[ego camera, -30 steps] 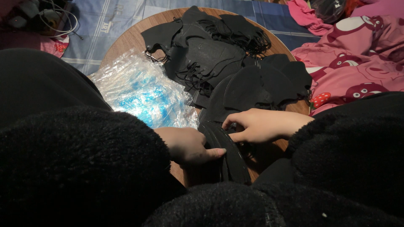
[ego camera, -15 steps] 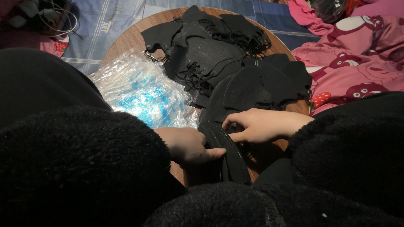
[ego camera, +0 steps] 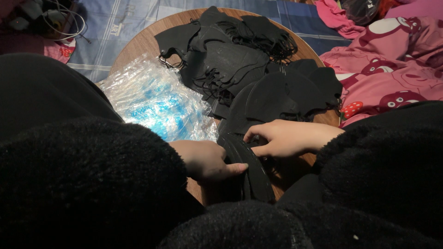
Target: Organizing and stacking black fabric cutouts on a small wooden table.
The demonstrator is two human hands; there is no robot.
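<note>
Both hands work at the near edge of a round wooden table (ego camera: 138,44), each coming out of a thick black fleece sleeve (ego camera: 74,180). Between them stands a stack of black face masks (ego camera: 249,170), set on edge and fanned a little, close against the person's lap. The left hand (ego camera: 205,159) cups the stack from its left side, palm curled round it, thumb lying flat across the front masks so the tip points toward the other hand. The right hand (ego camera: 286,138) comes in from the right and sits at the top of the stack; its fingers are bent and drawn close together, tips pinching at the upper edges of the masks.

Farther back, a loose heap of black masks (ego camera: 230,60) with tangled ear loops covers the middle and far side of the table, spreading toward the right edge. At the left edge lies a crumpled pile of clear plastic wrappers (ego camera: 152,99) with blue print, just beside the left hand. A pink patterned blanket (ego camera: 392,69) lies off the table on the right.
</note>
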